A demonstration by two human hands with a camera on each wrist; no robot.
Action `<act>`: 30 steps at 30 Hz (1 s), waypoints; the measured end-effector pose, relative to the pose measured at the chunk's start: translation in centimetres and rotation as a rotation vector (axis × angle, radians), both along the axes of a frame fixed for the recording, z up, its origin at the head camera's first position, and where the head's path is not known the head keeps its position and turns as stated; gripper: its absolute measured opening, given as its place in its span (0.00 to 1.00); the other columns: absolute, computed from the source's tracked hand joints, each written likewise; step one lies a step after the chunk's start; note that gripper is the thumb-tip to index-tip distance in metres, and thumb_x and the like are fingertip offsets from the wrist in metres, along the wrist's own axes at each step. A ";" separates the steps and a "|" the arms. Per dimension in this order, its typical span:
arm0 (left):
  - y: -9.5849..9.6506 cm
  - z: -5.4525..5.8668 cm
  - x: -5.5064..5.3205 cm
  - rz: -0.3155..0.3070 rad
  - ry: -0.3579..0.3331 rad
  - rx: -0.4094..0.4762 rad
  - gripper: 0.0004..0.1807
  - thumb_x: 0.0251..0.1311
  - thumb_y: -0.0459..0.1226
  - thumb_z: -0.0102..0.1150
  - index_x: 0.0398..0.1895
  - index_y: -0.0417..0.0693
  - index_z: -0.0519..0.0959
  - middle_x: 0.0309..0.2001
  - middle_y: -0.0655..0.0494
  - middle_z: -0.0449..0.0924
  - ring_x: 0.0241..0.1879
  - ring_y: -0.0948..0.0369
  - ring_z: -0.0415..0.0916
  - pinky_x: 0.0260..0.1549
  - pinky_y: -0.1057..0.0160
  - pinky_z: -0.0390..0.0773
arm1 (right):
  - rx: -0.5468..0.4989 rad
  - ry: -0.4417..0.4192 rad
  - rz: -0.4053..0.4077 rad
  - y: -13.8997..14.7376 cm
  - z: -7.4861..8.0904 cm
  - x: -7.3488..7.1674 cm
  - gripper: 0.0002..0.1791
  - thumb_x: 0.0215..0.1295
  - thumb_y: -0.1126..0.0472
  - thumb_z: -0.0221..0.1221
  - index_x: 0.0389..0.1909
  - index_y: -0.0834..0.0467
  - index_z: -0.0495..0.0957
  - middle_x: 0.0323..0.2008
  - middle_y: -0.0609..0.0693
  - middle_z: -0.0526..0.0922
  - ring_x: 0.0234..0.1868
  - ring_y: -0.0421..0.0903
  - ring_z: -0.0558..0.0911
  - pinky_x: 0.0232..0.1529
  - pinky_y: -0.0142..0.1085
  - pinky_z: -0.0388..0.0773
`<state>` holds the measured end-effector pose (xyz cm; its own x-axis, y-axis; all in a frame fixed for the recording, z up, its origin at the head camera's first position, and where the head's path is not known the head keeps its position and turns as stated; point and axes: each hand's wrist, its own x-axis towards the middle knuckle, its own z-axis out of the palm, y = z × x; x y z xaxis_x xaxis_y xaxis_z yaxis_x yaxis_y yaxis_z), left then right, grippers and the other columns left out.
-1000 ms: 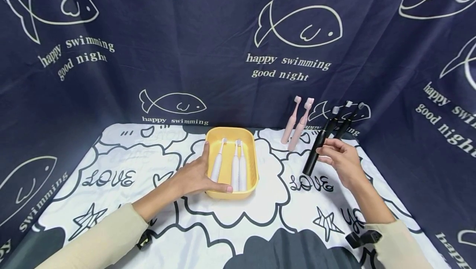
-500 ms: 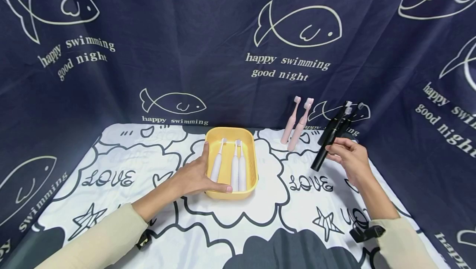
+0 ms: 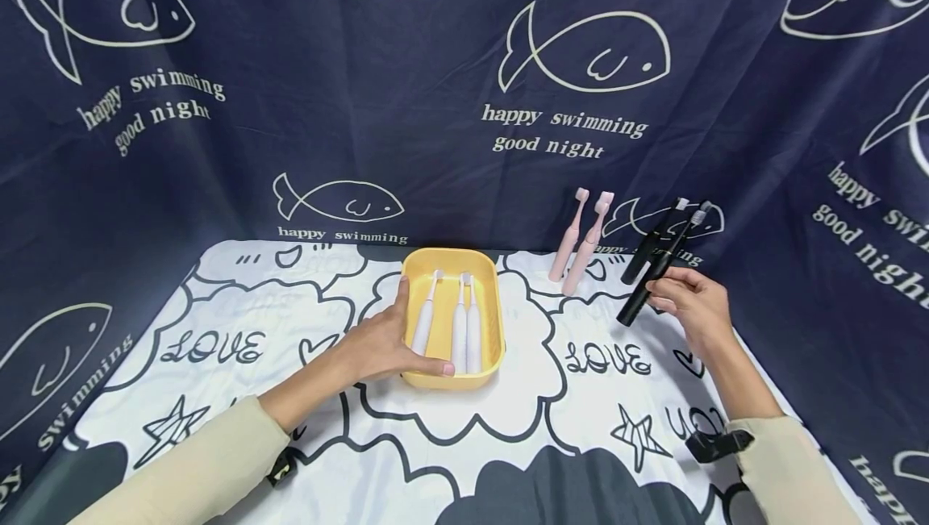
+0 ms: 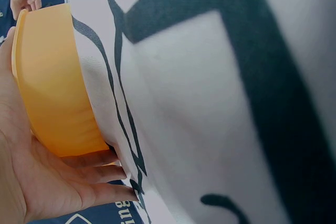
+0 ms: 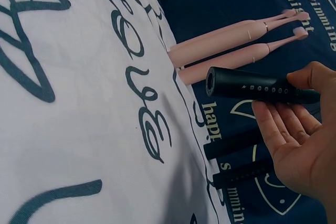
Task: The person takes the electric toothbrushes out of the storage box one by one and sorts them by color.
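Observation:
In the head view my left hand holds the near left corner of a yellow basket, thumb over its front rim. Its fingers lie along the outer wall of the basket in the left wrist view. Three white electric toothbrushes lie inside. At the right, my right hand pinches a black electric toothbrush by its handle, tilted with the brush head up. Behind it more black toothbrushes lean against the curtain; the right wrist view shows two handles there, below the held one.
Pink toothbrushes lean on the dark blue fish-print curtain left of the black ones; three brush heads show. A white cloth with black drawings covers the table. A black strap sits at my right wrist.
My right hand has moved right with the black toothbrush, away from the basket, and the toothbrush now overlaps a leaning black one in the head view. My left hand and the basket look unchanged.

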<state>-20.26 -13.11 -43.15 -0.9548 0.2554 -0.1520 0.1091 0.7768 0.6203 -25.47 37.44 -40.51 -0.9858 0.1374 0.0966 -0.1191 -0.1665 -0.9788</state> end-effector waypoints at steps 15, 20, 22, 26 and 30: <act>0.0 0.1 0.1 -0.007 -0.005 0.013 0.98 0.36 0.82 0.80 0.94 0.52 0.24 0.89 0.38 0.61 0.78 0.44 0.76 0.73 0.39 0.78 | 0.083 -0.035 -0.040 -0.2 -0.1 -0.3 0.16 0.71 0.79 0.68 0.43 0.54 0.86 0.33 0.41 0.94 0.36 0.36 0.94 0.43 0.30 0.91; -0.2 0.1 0.1 -0.002 -0.001 0.002 0.98 0.36 0.83 0.80 0.94 0.51 0.25 0.89 0.38 0.62 0.77 0.44 0.76 0.72 0.39 0.79 | 0.094 -0.024 -0.048 -0.3 0.0 -0.3 0.16 0.71 0.79 0.69 0.44 0.53 0.87 0.34 0.41 0.95 0.35 0.35 0.94 0.43 0.30 0.91; -0.2 0.0 0.1 -0.002 -0.001 0.006 0.98 0.35 0.83 0.80 0.94 0.52 0.24 0.88 0.38 0.63 0.76 0.45 0.77 0.72 0.39 0.79 | 0.096 -0.022 -0.061 -0.3 0.0 -0.4 0.16 0.71 0.78 0.68 0.43 0.52 0.87 0.33 0.40 0.95 0.34 0.34 0.93 0.41 0.28 0.90; -0.1 0.0 0.0 -0.004 0.001 0.019 0.99 0.34 0.83 0.81 0.94 0.53 0.25 0.87 0.39 0.66 0.75 0.46 0.78 0.71 0.41 0.79 | 0.102 -0.018 -0.092 -0.1 0.1 -0.6 0.17 0.70 0.79 0.68 0.41 0.51 0.88 0.31 0.39 0.94 0.32 0.33 0.92 0.39 0.25 0.88; 0.0 0.0 0.0 -0.003 0.001 0.021 0.99 0.34 0.83 0.81 0.95 0.52 0.25 0.88 0.40 0.65 0.76 0.46 0.77 0.72 0.40 0.79 | 0.104 -0.018 -0.111 0.0 0.1 -1.0 0.18 0.67 0.80 0.69 0.40 0.51 0.87 0.31 0.38 0.94 0.32 0.33 0.92 0.39 0.25 0.88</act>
<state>-20.26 -13.11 -43.18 -0.9542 0.2614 -0.1459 0.1119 0.7634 0.6362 -26.50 37.44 -40.40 -0.9667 0.2364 0.0983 -0.1133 -0.0509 -0.9923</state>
